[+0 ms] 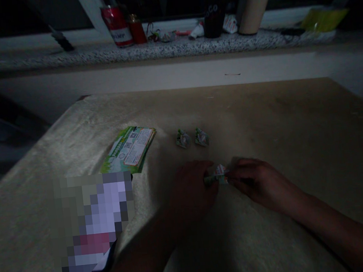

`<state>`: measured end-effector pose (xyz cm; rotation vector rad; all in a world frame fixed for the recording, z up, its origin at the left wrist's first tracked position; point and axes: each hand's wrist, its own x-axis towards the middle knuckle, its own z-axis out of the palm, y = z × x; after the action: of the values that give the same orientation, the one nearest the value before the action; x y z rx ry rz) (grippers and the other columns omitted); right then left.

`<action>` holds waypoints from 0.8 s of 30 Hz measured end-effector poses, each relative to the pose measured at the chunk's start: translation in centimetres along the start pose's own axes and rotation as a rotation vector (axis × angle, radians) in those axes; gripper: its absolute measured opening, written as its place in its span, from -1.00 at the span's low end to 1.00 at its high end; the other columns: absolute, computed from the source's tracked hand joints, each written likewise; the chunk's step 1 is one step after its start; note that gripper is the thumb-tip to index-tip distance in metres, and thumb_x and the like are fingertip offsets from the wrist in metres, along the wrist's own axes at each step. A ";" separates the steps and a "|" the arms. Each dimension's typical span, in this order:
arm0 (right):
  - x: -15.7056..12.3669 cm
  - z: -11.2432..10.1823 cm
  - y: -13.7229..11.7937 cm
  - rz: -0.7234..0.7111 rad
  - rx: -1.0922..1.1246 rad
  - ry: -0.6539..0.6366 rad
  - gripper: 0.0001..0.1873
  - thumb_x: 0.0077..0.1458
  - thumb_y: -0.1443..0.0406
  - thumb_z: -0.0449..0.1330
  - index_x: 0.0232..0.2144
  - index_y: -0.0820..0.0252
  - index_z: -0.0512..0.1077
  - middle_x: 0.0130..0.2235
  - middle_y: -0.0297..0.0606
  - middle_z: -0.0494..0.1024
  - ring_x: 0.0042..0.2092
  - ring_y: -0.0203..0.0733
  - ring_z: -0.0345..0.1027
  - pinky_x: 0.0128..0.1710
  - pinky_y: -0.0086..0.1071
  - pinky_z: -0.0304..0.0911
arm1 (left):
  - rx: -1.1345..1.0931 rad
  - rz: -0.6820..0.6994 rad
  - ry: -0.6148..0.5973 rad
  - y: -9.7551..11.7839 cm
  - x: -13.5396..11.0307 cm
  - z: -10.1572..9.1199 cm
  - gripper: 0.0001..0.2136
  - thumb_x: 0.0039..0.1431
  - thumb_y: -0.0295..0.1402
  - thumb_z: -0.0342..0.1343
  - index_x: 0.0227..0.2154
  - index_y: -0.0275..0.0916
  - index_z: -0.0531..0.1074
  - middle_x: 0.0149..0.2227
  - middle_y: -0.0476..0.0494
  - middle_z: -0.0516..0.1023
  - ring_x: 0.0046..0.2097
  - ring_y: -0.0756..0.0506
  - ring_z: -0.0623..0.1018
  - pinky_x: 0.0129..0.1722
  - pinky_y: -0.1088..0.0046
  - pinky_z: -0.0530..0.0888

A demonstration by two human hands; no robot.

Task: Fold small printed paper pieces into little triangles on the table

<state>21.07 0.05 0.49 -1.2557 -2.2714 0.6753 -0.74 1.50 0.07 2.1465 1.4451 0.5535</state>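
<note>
Between my two hands is a small printed paper piece point(221, 173) with green, white and red on it. My left hand point(193, 184) is closed on its left side, with the fingers curled. From the right, my right hand point(257, 177) pinches the opposite side between thumb and fingertips. Just beyond my hands lie two small printed pieces, a left one point(182, 139) and a right one point(201, 137), side by side on the table and similar in colour. Dim light hides the finer detail of all three.
A green printed packet point(131, 148) lies left of my hands on the table point(263, 114). Nearer me is a phone-like device point(104, 217), blurred out. Along the granite sill point(166, 50) stand a red can point(117, 26), a lighter point(137, 30), a dark cup point(214, 11) and a cardboard tube point(256, 2).
</note>
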 end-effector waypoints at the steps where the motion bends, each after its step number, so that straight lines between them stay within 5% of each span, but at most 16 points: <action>1: -0.1 0.1 0.0 -0.008 -0.019 -0.001 -0.78 0.33 0.39 0.17 -0.24 0.14 0.63 -0.31 -0.23 0.56 -0.29 -0.21 0.45 -0.27 -0.33 0.30 | 0.001 -0.020 -0.004 0.0 0.1 0.0 -0.64 0.17 -0.35 0.26 0.04 -0.20 0.52 -0.05 -0.19 0.64 -0.01 -0.24 0.57 0.11 0.12 0.46; 8: -0.8 0.7 0.3 -0.050 -0.128 0.007 -0.73 0.37 0.36 0.17 -0.04 0.04 0.63 -0.29 -0.23 0.55 -0.25 -0.15 0.43 -0.23 -0.25 0.25 | 0.050 -0.082 -0.052 0.5 0.3 -0.4 -0.63 0.18 -0.31 0.27 0.06 -0.23 0.53 -0.16 -0.19 0.68 -0.05 -0.27 0.62 0.09 0.11 0.47; 24: -0.6 0.5 0.2 -0.047 -0.187 -0.017 -0.71 0.36 0.36 0.14 -0.06 0.04 0.65 -0.35 -0.25 0.49 -0.32 -0.18 0.39 -0.28 -0.30 0.21 | 0.206 -0.014 -0.077 1.5 0.7 0.1 -0.66 0.29 -0.12 0.16 0.00 -0.22 0.50 -0.10 -0.24 0.69 -0.05 -0.32 0.64 0.06 0.01 0.40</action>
<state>21.14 -0.52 -0.12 -1.2791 -2.4157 0.4667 0.68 1.70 0.88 2.2852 1.5311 0.3245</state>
